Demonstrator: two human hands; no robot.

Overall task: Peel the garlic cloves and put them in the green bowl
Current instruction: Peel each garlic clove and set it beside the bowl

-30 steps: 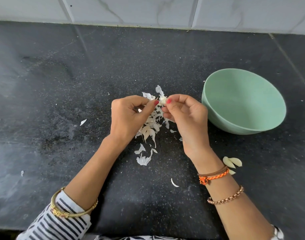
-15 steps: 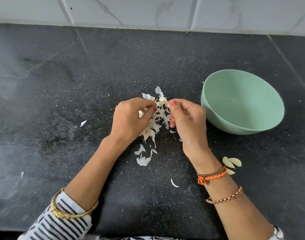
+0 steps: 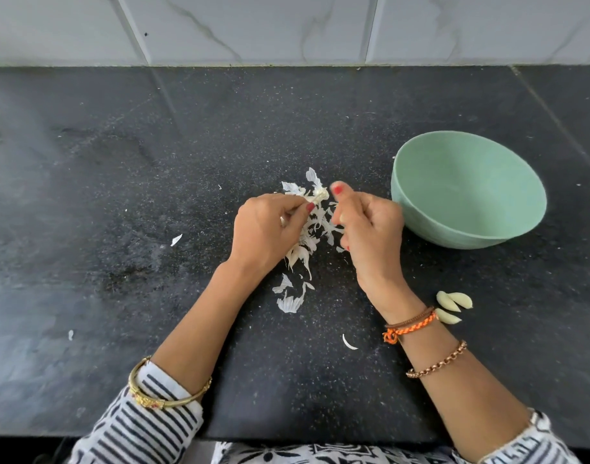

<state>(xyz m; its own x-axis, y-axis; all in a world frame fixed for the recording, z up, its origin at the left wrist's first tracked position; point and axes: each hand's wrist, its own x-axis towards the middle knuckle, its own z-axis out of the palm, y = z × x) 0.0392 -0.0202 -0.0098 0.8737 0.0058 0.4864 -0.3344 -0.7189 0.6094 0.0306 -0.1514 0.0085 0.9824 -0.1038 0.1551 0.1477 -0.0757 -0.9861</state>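
Change: Both hands have drawn apart since a second ago, when their thumbs met over one scrap of garlic; the right hand has pulled back toward the bowl.
Left hand: the left hand [image 3: 265, 229] pinches a pale, papery piece of garlic skin [image 3: 318, 195] between thumb and forefinger, its other fingers curled under.
Right hand: the right hand [image 3: 370, 229] is clenched with the thumb up; a small pale bit shows between its fingers, likely a garlic clove [image 3: 342, 217], though too little shows to be sure.
Gap: the pinched skin sits between the two hands, touching the left fingertips and just clear of the right thumb.
Peelings: a heap of loose peelings [image 3: 303, 246] lies on the worktop [image 3: 119, 195] below and between the hands, with stray flakes scattered nearer the person.
Peeled cloves: three peeled cloves [image 3: 452, 306] lie together on the worktop just beside the right wrist, on its outer side.
Green bowl: the green bowl [image 3: 467, 189] stands right of the right hand, close to the knuckles; no clove shows in the part of its inside that can be seen.
Wrists: a gold bangle [image 3: 166, 390] on the left, an orange thread band [image 3: 410, 328] and a chain bracelet [image 3: 437, 361] on the right.
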